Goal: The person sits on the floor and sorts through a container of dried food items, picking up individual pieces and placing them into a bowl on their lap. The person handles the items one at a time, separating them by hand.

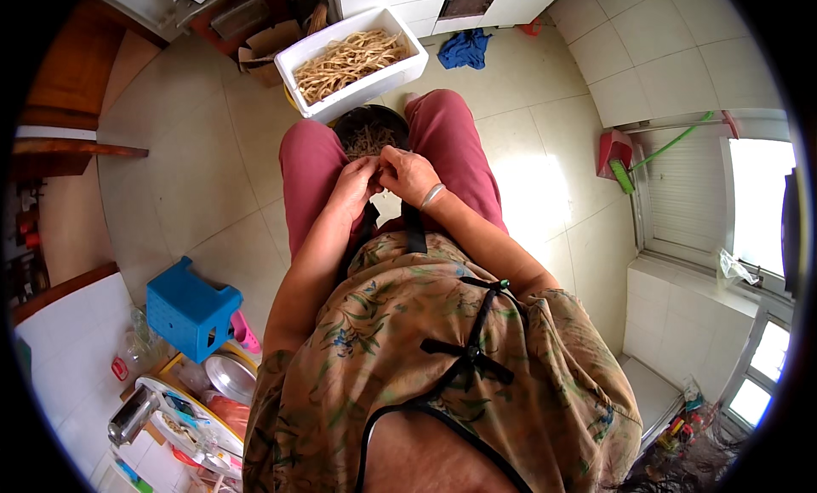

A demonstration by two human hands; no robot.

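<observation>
My left hand (356, 181) and my right hand (410, 174) meet between my knees, fingertips pinched close together. Whatever may be between the fingers is too small or too hidden to make out. A silver bangle (432, 196) circles the right wrist. Just beyond the hands, a round black basin (402, 124) sits low between my legs, with thin brownish scraps (370, 141) in it. Past the basin stands a white foam box (357, 92), slightly slanted, heaped with long tan strips (348, 62) that look dried.
A cardboard box (271, 46) adjoins the foam box on its left. A blue cloth (464, 49) lies on the tiled floor. Behind left are a blue plastic stool (188, 308), a pink shoe (244, 332) and plastic bottles (133, 351). A red dustpan (614, 153) and green broom (621, 176) stand right.
</observation>
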